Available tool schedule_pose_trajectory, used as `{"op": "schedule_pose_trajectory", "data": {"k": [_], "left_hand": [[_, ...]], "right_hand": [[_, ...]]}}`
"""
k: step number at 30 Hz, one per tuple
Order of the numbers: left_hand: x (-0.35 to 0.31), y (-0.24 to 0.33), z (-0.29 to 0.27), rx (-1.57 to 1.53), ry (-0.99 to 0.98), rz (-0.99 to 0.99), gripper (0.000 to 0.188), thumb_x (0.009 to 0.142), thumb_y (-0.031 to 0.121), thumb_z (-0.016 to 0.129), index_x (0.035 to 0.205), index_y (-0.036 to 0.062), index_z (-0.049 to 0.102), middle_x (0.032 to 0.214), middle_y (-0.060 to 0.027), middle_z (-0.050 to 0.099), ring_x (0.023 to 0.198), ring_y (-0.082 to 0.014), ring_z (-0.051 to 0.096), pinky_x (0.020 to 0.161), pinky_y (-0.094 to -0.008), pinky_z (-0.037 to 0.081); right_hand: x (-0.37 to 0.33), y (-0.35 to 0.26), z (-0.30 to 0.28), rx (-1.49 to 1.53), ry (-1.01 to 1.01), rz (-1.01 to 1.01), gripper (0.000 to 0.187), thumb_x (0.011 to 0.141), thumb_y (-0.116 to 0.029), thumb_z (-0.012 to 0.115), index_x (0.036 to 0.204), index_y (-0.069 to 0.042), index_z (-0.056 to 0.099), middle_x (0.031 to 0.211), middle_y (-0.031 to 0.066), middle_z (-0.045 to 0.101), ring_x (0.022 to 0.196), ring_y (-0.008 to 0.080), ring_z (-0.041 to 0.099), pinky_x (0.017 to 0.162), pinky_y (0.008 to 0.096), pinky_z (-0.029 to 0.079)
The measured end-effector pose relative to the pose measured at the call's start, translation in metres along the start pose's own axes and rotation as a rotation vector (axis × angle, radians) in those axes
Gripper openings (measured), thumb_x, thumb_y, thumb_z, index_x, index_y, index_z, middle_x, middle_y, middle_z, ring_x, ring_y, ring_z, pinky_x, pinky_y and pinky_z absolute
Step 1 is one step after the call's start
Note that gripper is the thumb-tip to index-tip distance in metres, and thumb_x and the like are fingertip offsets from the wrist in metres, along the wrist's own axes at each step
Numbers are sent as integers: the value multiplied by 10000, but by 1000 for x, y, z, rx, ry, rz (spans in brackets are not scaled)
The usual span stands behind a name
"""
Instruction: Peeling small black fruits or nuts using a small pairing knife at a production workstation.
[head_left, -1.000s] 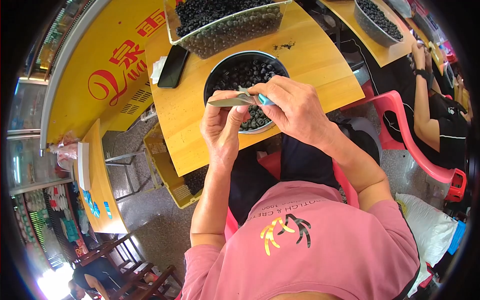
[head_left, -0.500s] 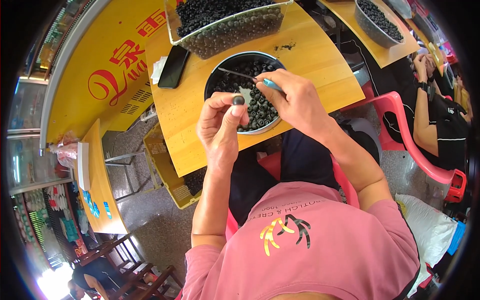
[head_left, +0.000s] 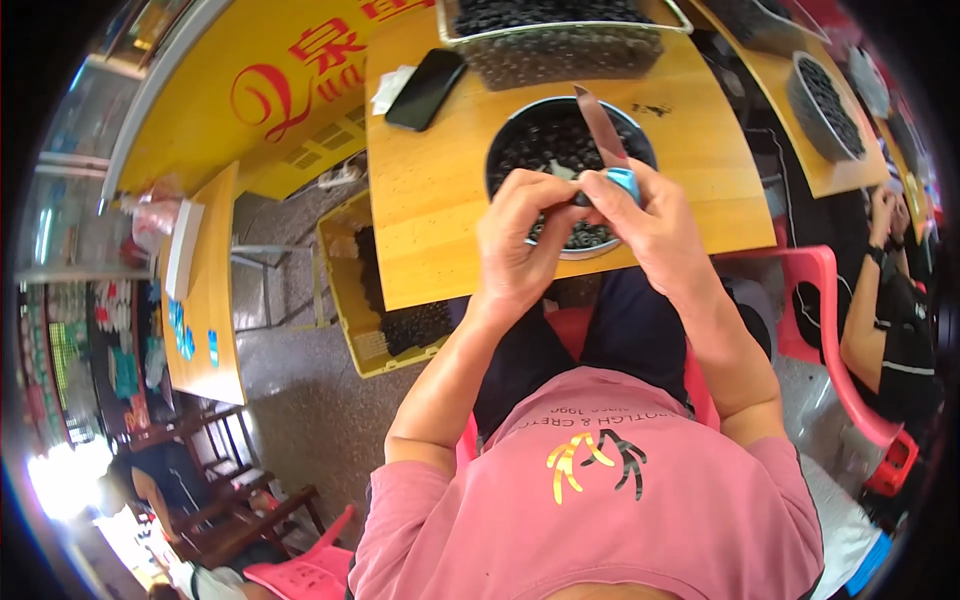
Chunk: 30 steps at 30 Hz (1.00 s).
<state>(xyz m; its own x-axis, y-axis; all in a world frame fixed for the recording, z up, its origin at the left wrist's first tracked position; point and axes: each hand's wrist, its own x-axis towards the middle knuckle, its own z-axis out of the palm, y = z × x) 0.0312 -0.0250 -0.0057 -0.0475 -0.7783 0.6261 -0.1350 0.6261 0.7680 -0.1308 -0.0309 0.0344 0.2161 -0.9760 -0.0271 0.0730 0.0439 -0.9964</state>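
My left hand [head_left: 522, 240] pinches a small round black fruit [head_left: 582, 199], mostly covered by fingertips, above the near side of a round bowl. My right hand [head_left: 660, 225] is wrapped round the light-blue handle of a knife [head_left: 603, 130]. Its blade points up and away from me over the bowl, and the right thumb meets the left fingers at the fruit. The bowl [head_left: 491, 165] is dark inside with a pale rim. Many similar small black pieces lie in it, several with ring-like openings, and a pale patch shows among them.
Behind the bowl stands a clear plastic tub [head_left: 570, 60] full of black pieces. A black phone [head_left: 427, 90] lies at the table's far left. Below the left edge is a yellow crate [head_left: 350, 325]. At right are a pink chair [head_left: 826, 330] and another person's arm [head_left: 866, 300].
My hands have come together at the fruit. The knife blade has swung from pointing left to pointing up and away. The view has shifted, moving the table rightward and up.
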Motion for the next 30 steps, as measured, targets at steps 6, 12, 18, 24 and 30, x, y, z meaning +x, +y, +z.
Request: {"op": "schedule_pose_trajectory", "data": {"k": [6, 12, 18, 24, 30], "left_hand": [[-4, 6, -13, 204, 2, 90, 247, 760, -118, 721, 958, -11, 620, 890, -128, 625, 715, -220, 627, 622, -283, 512], [-6, 12, -58, 387, 142, 135, 230, 787, -75, 720, 991, 9, 653, 880, -106, 634, 709, -181, 629, 592, -276, 531], [-27, -18, -160, 735, 401, -282, 193, 825, -4, 703, 1006, 20, 641, 938, -64, 560, 744, -121, 533, 654, -263, 464], [-4, -11, -131, 606, 124, -147, 151, 846, -21, 674, 992, 7, 650, 897, -83, 600, 717, -165, 566, 668, -277, 481], [42, -32, -46, 623, -545, 161, 91, 818, 47, 670, 909, 38, 668, 858, -97, 641, 833, -269, 614, 746, -366, 495]], "right_hand": [[-3, -5, 13, -468, 72, -319, 169, 941, -146, 656, 891, 6, 600, 734, 1, 558, 681, 60, 481, 591, 245, 411], [8, 9, -1, -583, 84, -319, 191, 940, -181, 661, 894, -3, 608, 696, -11, 543, 643, 56, 462, 575, 236, 392], [12, 11, -32, -594, 246, -228, 276, 941, -261, 667, 933, 14, 634, 709, -7, 580, 679, 47, 518, 624, 208, 419], [13, 16, -37, -510, 208, -217, 254, 941, -233, 663, 942, 20, 635, 705, 1, 586, 681, 49, 520, 664, 222, 452], [4, 10, -34, -454, 153, -185, 260, 941, -230, 669, 947, 28, 634, 721, 0, 582, 676, 50, 522, 628, 219, 443]]}}
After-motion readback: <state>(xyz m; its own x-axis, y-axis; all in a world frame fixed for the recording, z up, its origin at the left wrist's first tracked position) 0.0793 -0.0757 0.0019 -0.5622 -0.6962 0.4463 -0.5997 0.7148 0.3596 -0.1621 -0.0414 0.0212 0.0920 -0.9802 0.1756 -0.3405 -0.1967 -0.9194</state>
